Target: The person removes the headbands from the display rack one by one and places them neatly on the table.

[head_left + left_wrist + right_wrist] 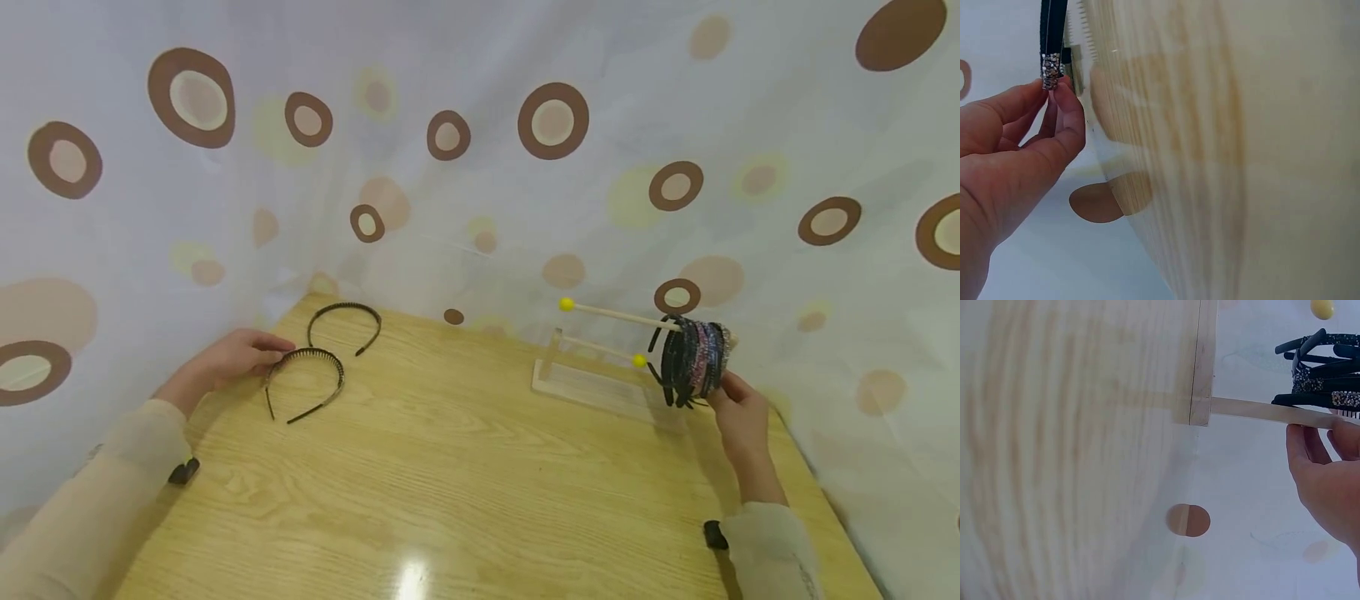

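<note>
My left hand pinches a thin black headband between thumb and fingers at the table's left side. In the left wrist view a glittery patch on it shows at the fingertips. A second black toothed headband lies just behind. At the right, my right hand holds the upright post of a wooden stand. Several dark, glittery headbands hang bunched on the stand's upper rod, close to that hand; their far sides are hidden.
Yellow balls cap the stand's rods, which point left. The wood-grain table lies between the hands. A spotted white curtain stands behind the table and along both sides.
</note>
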Action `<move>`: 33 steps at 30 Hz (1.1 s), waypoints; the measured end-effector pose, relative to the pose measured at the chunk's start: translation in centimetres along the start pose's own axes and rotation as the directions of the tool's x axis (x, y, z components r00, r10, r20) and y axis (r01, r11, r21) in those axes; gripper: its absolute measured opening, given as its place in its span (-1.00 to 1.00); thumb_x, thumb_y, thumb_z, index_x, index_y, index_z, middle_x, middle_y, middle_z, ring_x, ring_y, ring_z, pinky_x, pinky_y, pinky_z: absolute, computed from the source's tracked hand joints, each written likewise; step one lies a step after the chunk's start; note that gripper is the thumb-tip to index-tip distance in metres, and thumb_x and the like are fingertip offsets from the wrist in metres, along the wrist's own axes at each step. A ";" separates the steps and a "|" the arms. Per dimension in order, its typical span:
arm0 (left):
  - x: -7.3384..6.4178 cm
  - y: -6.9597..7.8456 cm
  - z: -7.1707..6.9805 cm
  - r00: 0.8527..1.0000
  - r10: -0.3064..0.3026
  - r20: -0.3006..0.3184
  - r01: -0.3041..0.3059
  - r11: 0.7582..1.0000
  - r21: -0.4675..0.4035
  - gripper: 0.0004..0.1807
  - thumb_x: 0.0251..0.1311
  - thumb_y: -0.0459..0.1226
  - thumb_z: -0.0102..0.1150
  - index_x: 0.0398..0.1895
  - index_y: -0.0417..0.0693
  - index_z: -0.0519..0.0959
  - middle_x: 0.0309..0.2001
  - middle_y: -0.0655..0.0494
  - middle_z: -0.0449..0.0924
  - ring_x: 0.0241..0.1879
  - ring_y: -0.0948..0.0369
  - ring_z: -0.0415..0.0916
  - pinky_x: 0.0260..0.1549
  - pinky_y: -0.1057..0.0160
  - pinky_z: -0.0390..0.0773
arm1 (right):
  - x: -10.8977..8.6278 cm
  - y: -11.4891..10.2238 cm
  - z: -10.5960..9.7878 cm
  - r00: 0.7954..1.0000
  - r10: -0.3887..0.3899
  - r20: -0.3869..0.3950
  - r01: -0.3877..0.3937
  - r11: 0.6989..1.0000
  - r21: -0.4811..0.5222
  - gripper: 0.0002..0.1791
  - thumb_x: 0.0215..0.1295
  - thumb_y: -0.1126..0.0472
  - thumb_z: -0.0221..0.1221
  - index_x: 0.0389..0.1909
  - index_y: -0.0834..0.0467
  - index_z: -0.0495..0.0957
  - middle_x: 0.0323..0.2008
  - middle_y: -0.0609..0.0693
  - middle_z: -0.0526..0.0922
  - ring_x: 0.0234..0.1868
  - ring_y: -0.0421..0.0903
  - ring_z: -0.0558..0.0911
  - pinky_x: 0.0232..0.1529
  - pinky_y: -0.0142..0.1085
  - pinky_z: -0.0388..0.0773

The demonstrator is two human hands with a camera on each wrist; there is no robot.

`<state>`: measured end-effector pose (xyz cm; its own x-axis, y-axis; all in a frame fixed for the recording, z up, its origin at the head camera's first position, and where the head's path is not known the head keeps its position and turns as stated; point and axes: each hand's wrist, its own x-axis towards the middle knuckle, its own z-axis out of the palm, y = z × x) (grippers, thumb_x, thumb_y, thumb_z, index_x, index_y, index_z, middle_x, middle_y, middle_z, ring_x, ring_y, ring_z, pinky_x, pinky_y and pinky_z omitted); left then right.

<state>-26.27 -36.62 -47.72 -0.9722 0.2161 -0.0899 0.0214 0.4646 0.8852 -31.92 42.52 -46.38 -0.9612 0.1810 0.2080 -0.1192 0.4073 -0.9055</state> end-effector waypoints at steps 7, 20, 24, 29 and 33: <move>0.4 -0.1 0.3 0.998 0.005 -0.059 -0.002 0.999 0.046 -0.56 0.56 -0.40 -0.06 0.35 -0.59 0.32 0.32 -0.50 0.31 0.27 -0.24 0.38 0.09 0.12 0.57 | 0.2 0.2 0.2 1.000 0.013 -0.015 -0.013 1.000 0.013 -0.46 0.57 0.05 0.09 0.47 0.12 0.39 0.13 -0.23 0.55 0.09 -0.29 0.49 0.12 -0.39 0.44; 1.0 5.1 3.4 0.964 0.246 -0.098 -0.167 0.853 0.494 -0.64 0.54 -0.31 0.01 0.22 -0.41 0.53 0.12 -0.35 0.55 0.07 -0.25 0.51 0.01 -0.23 0.52 | 0.3 -0.1 0.1 1.000 0.019 -0.014 -0.019 1.000 -0.012 -0.41 0.59 0.03 0.05 0.52 0.17 0.29 0.35 0.00 0.46 0.22 -0.20 0.46 0.36 -0.06 0.33; 1.4 8.0 5.8 0.932 0.359 -0.051 -0.291 0.825 0.484 -0.68 0.54 -0.35 0.01 0.22 -0.34 0.55 0.11 -0.27 0.58 0.03 -0.14 0.55 -0.04 -0.15 0.56 | 0.4 -0.3 -0.1 1.000 0.012 -0.011 -0.012 1.000 -0.014 -0.40 0.59 0.01 0.05 0.52 0.16 0.31 0.36 0.03 0.45 0.27 -0.13 0.44 0.36 -0.03 0.32; 2.8 11.1 9.5 0.874 0.485 -0.008 -0.434 0.788 0.437 -0.70 0.54 -0.35 0.04 0.20 -0.25 0.58 0.08 -0.12 0.63 0.00 -0.02 0.58 -0.05 -0.08 0.58 | 0.5 -0.2 -0.2 1.000 0.002 -0.025 -0.003 1.000 -0.013 -0.42 0.58 0.04 0.07 0.50 0.18 0.34 0.27 -0.05 0.52 0.20 -0.19 0.48 0.31 -0.13 0.37; 4.1 13.7 12.7 0.850 0.526 0.032 -0.493 0.771 0.403 -0.70 0.54 -0.31 0.05 0.23 -0.18 0.58 0.09 -0.01 0.63 0.01 0.07 0.57 -0.01 -0.03 0.56 | 0.4 -0.2 0.1 1.000 -0.003 -0.028 0.002 1.000 -0.003 -0.44 0.57 0.08 0.08 0.48 0.21 0.36 0.18 -0.16 0.57 0.12 -0.27 0.51 0.25 -0.22 0.42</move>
<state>-27.00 -18.46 -41.79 -0.8075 0.4554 0.3750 0.5895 0.5981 0.5429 -32.25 42.42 -46.11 -0.9535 0.2054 0.2207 -0.1209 0.4103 -0.9039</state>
